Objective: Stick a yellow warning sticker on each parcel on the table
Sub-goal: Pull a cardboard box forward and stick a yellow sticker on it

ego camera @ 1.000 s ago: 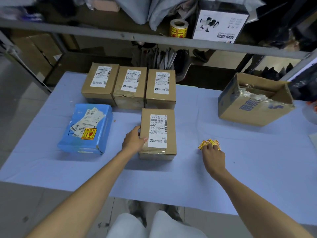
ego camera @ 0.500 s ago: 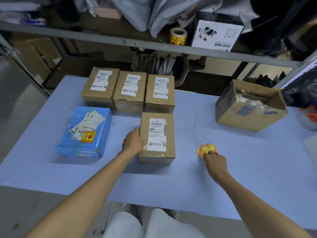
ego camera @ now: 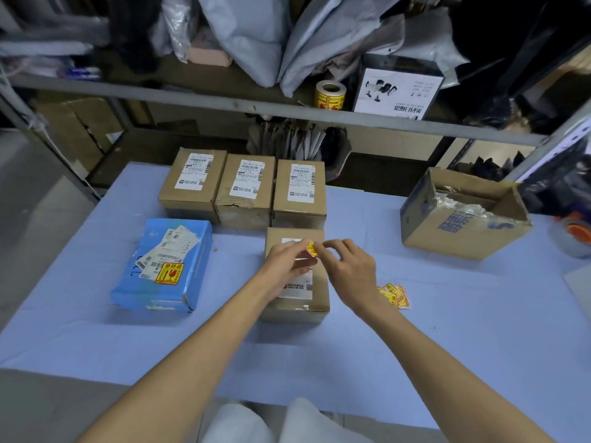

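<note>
A brown parcel (ego camera: 319, 289) with a white shipping label lies in the middle of the blue table (ego camera: 447, 330). Both hands hover over its far end. My left hand (ego camera: 284, 260) and my right hand (ego camera: 348, 266) pinch one yellow warning sticker (ego camera: 311, 249) between their fingertips. A small pile of yellow stickers (ego camera: 395, 295) rests on the table to the right of the parcel. Three more brown parcels (ego camera: 244, 190) stand in a row behind. At the left lies a blue parcel (ego camera: 166, 266) with a yellow sticker (ego camera: 169, 273) on it.
An open cardboard box (ego camera: 460, 215) stands at the back right, with a tape dispenser (ego camera: 572, 235) at the right edge. A metal shelf rail (ego camera: 256, 105) crosses above the table's far side; a roll of yellow stickers (ego camera: 330, 95) sits on that shelf.
My right hand has lifted one sticker from the pile and moved left over the parcel. My left hand left the parcel's side and joined it on the sticker.
</note>
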The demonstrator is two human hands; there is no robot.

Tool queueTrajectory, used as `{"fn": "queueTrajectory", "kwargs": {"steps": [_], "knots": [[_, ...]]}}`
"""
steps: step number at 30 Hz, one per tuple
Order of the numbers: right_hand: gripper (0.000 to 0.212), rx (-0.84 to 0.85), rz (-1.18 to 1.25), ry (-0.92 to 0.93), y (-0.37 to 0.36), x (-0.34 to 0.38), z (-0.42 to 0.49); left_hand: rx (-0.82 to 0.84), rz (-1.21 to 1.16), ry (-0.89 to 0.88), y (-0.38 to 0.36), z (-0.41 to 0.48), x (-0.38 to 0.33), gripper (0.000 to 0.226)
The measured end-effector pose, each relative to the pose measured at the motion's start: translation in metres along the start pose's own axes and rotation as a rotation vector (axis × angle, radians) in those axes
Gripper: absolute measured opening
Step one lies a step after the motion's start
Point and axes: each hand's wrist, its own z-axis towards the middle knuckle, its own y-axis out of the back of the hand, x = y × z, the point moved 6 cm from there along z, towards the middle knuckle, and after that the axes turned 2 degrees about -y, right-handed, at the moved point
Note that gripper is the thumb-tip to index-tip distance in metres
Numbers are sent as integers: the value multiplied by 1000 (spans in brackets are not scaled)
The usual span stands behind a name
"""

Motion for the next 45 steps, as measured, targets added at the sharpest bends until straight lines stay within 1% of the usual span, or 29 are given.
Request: {"fn": "queueTrajectory", "kwargs": {"steps": [1, 3, 4, 5, 6, 7, 9, 10, 11, 12, 14, 16, 19, 24, 28, 31, 34, 38, 42, 45], "knots": [[34, -1, 10, 45, -2, 5, -3, -8, 17, -26, 4, 1, -2, 20], [31, 54, 71, 112, -10, 12, -9, -57, 111, -70, 13, 4, -4, 14], [33, 103, 129, 94, -14, 12, -11, -90, 159, -84, 17, 5, -5, 14], [36, 157, 203, 16, -17, 11, -12, -113, 197, -91, 22, 6, -5, 14], [39, 213, 296, -124, -19, 8, -12, -126, 228, -95, 26, 7, -5, 15], [41, 276, 412, -298, -22, 3, -11, -129, 252, -100, 29, 6, -5, 15], [41, 392, 728, -649, -33, -4, -11, -107, 274, -104, 32, 5, -4, 13], [39, 438, 889, -781, -39, -5, -9, -96, 282, -106, 33, 5, -2, 12], [35, 462, 992, -858, -44, -4, -6, -92, 300, -109, 33, 5, -1, 12], [28, 465, 1017, -877, -47, -3, -3, -97, 326, -116, 35, 5, 0, 14], [18, 450, 1006, -876, -47, 0, 0, -125, 343, -129, 38, 7, -1, 16], [17, 433, 1010, -909, -46, 0, 1, -160, 299, -124, 40, 7, -4, 11], [19, 416, 1029, -942, -47, -4, 2, -166, 258, -104, 42, 7, -8, 16], [26, 415, 1025, -948, -47, -8, 4, -131, 282, -98, 41, 7, -11, 20], [28, 418, 1044, -978, -50, -11, 4, -102, 297, -115, 39, 4, -15, 16], [30, 430, 1061, -992, -52, -12, 4, -79, 365, -155, 38, 1, -20, 10], [31, 460, 1080, -1009, -56, -13, 2, -37, 384, -191, 38, -1, -24, 10], [35, 485, 1054, -986, -56, -12, 2, -14, 358, -210, 37, -4, -28, 12], [45, 446, 971, -916, -51, -7, 5, -25, 346, -230, 36, -3, -27, 11], [33, 389, 874, -834, -43, -2, 7, -47, 339, -242, 36, -2, -26, 11]]}}
